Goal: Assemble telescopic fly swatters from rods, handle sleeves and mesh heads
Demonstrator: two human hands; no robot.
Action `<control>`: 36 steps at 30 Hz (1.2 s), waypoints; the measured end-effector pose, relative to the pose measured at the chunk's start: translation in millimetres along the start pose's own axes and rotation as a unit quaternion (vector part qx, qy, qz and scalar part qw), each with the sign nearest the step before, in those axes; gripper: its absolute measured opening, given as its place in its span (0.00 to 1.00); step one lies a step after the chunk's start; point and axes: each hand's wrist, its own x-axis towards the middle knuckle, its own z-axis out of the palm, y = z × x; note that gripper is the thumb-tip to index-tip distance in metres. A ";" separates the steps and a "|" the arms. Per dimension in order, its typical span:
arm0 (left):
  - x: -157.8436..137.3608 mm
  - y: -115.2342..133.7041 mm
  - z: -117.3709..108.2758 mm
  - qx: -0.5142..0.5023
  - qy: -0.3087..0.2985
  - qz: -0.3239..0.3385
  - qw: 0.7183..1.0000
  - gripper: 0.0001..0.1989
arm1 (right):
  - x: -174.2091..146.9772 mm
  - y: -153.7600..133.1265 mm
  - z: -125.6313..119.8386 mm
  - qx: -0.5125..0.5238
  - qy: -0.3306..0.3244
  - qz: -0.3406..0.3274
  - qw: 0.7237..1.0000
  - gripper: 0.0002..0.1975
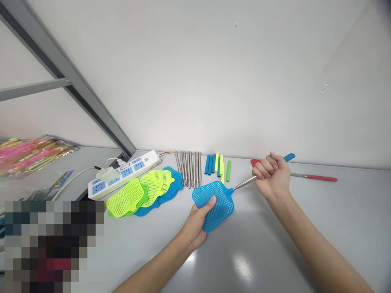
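Note:
A blue fly swatter head (217, 203) is pinched in my left hand (198, 224), thumb on top of the mesh and fingers beneath. From its neck a metal rod (244, 183) runs up to the right. My right hand (271, 175) is wrapped round that rod, and a blue handle grip (289, 157) sticks out past the fist. Behind my right hand lies another swatter with a red grip (322, 178); its red head (254, 162) is mostly hidden. Loose yellow-green heads (125, 197) and blue heads (171, 190) overlap on the table to the left.
Several metal rods (189, 169) lie side by side near the wall, beside blue, yellow and green grip tubes (228, 171). A white power strip (143, 165) with plugged-in chargers and cables lies at left. Packaged items (39, 152) lie beyond the grey metal post (91, 101).

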 end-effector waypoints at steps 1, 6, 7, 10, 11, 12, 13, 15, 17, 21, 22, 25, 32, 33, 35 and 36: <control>0.2 -0.3 -0.3 0.004 0.003 0.000 1.000 0.18 | -1.0 2.3 -0.8 0.001 0.004 -0.010 1.000 0.19; 1.3 -2.0 -1.2 0.010 0.028 -0.003 1.000 0.20 | -2.8 11.7 -5.4 -0.014 0.006 -0.022 1.000 0.20; 1.5 -2.1 -1.6 0.011 0.034 -0.005 0.999 0.20 | -2.7 13.1 -5.9 -0.018 0.007 -0.022 1.000 0.20; 2.5 -2.9 -2.9 0.016 0.048 -0.009 0.999 0.19 | -1.8 15.9 -7.2 -0.014 0.014 -0.019 1.000 0.20; 2.9 -3.3 -3.4 0.016 0.052 -0.009 0.998 0.19 | -1.5 16.6 -7.9 -0.011 0.014 -0.017 1.000 0.20; 3.3 -3.8 -3.9 0.016 0.056 -0.009 0.998 0.19 | -1.1 17.2 -8.7 -0.009 0.013 -0.016 1.000 0.20; 3.7 -4.3 -4.3 0.015 0.059 -0.009 0.998 0.19 | -0.7 17.7 -9.7 -0.009 0.011 -0.015 1.000 0.20; 4.3 -5.2 -4.7 0.015 0.063 -0.010 0.998 0.19 | 0.0 18.7 -11.9 -0.010 0.006 -0.017 1.000 0.21; 4.4 -5.5 -4.7 0.014 0.061 -0.010 0.998 0.19 | 0.6 19.4 -13.8 -0.006 0.005 -0.016 1.000 0.21; 2.6 -0.4 -2.8 0.014 0.039 -0.011 0.999 0.20 | 2.0 19.6 -15.4 0.014 0.015 -0.002 1.000 0.20; 1.9 2.6 -2.0 0.019 0.034 -0.008 0.999 0.20 | 2.3 19.4 -15.4 0.019 0.019 0.002 1.000 0.19; 0.1 16.3 -0.2 0.050 0.028 0.020 0.998 0.20 | 3.7 19.5 -15.5 0.027 0.023 0.024 0.999 0.18; 6.2 55.4 -9.5 0.120 0.046 0.135 0.982 0.16 | 9.1 25.0 -21.5 -0.052 0.051 0.006 0.997 0.14; 7.9 59.0 -12.0 0.125 0.052 0.152 0.979 0.15 | 9.6 25.6 -22.8 -0.065 0.058 -0.004 0.996 0.14; 10.7 63.8 -16.1 0.135 0.079 0.188 0.969 0.12 | 10.2 25.6 -25.0 -0.084 0.072 -0.024 0.994 0.15; 11.8 64.9 -17.5 0.142 0.091 0.202 0.965 0.11 | 10.3 25.2 -25.8 -0.089 0.079 -0.034 0.992 0.16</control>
